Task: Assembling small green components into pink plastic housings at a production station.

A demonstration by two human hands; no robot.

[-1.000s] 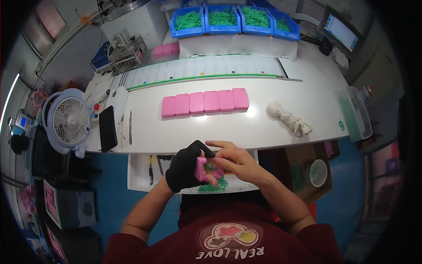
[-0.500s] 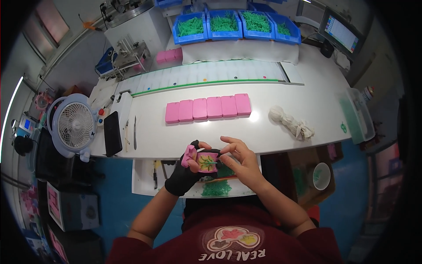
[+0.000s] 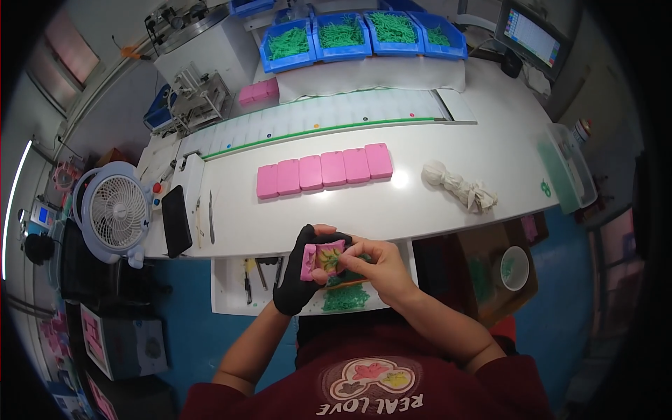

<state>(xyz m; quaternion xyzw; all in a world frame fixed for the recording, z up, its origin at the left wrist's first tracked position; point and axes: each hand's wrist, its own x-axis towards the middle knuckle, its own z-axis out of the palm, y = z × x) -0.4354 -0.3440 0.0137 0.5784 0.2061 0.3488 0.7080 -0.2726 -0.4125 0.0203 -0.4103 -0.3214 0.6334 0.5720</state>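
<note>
My left hand [image 3: 297, 276], in a black glove with bare fingertips, grips a small pink soft mold [image 3: 309, 263] over the open drawer. The mold is spread apart, and its hollow shows yellow and green inside. My bare right hand [image 3: 378, 266] is at the mold's right side, thumb and forefinger pinched together at the green part. What those fingertips hold is too small to make out. Below the hands, a heap of small green pieces [image 3: 346, 299] lies in the white drawer [image 3: 231, 297].
Several pink blocks [image 3: 322, 171] stand in a row on the white table [image 3: 280, 217]. To their right lies a knotted white cloth bundle [image 3: 458, 187]. Blue bins [image 3: 343, 50] of green pieces stand behind. A fan [image 3: 115, 210], a dark phone [image 3: 176, 220] and slim tools [image 3: 211, 217] are left.
My right hand has moved in to the mold, its spread fingers now pinched together. The mold's raised flap has turned in my left hand. The whole view has shifted slightly.
</note>
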